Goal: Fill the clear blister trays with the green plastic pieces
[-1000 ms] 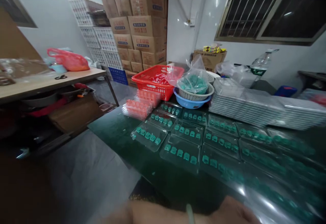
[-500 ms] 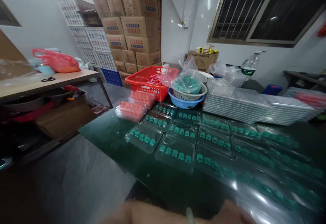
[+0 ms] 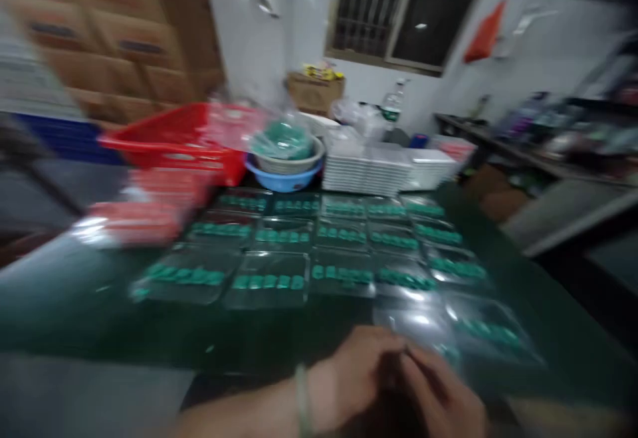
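Observation:
My left hand [image 3: 359, 365], with a pale bangle [image 3: 302, 398] on its wrist, reaches in from the bottom over the near edge of the dark green table. Its fingers are curled and blurred; whatever they hold, if anything, is hidden. A smeared skin-toned patch at the lower right edge seems to be part of my right hand [image 3: 563, 418], its fingers not distinguishable. Just beyond my left hand lies a clear plastic tray [image 3: 419, 322]. Rows of similar trays, each with a line of green pieces [image 3: 269, 282], cover the table's middle.
At the back stand a red basket [image 3: 189, 155], a blue basin [image 3: 284, 181] under a colander with a bag of green pieces, and stacked clear trays [image 3: 366, 169]. Packs of red pieces [image 3: 134, 222] lie at left. Cardboard boxes [image 3: 119, 46] rise behind; a shelf [image 3: 538, 152] is at right.
The view has swung to the right, bringing the right shelf into sight and the left side table out of it. More of my left hand and forearm now shows.

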Demonstrator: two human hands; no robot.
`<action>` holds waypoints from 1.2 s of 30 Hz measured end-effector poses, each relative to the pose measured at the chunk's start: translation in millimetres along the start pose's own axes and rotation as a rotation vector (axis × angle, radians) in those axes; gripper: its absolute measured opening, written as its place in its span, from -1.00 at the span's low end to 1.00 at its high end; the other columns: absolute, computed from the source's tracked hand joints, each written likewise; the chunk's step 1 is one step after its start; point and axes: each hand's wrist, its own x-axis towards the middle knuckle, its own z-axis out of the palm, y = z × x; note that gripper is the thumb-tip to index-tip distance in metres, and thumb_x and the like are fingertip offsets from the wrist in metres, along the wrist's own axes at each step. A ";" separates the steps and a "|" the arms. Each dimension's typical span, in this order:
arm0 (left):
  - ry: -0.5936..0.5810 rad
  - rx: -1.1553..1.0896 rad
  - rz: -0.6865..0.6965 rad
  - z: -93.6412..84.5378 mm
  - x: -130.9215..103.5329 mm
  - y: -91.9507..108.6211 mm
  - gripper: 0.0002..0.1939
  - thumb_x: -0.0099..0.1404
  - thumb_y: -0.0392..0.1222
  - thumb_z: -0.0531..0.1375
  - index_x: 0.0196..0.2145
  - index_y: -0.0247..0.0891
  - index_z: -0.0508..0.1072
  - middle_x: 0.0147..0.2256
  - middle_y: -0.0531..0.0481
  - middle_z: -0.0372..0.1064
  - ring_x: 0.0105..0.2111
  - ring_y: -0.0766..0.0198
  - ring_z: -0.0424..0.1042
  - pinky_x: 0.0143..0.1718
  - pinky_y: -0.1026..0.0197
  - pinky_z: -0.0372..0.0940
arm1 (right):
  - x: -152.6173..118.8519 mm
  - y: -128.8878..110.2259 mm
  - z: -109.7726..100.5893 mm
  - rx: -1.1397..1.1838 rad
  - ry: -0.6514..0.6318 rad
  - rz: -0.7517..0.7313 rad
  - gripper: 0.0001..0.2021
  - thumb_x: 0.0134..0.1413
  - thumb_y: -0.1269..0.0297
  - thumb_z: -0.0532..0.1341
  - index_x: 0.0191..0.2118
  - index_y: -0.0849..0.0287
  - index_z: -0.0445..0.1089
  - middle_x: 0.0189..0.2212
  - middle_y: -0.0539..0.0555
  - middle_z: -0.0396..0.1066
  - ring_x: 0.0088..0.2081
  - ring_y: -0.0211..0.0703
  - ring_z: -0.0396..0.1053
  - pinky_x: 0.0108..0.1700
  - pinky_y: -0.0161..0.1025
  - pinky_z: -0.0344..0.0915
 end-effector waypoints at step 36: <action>0.104 0.844 0.298 -29.3 0.9 48.4 -0.79 0.11 -0.07 0.18 -0.30 -0.20 0.45 -0.39 0.06 0.30 -0.52 0.39 0.19 -0.50 0.32 0.11 | 116.9 185.8 -144.4 -0.593 -0.025 0.039 -0.77 -0.03 0.29 0.11 -0.35 0.25 0.49 -0.48 0.11 0.35 -0.52 -0.23 0.24 -0.43 -0.29 0.14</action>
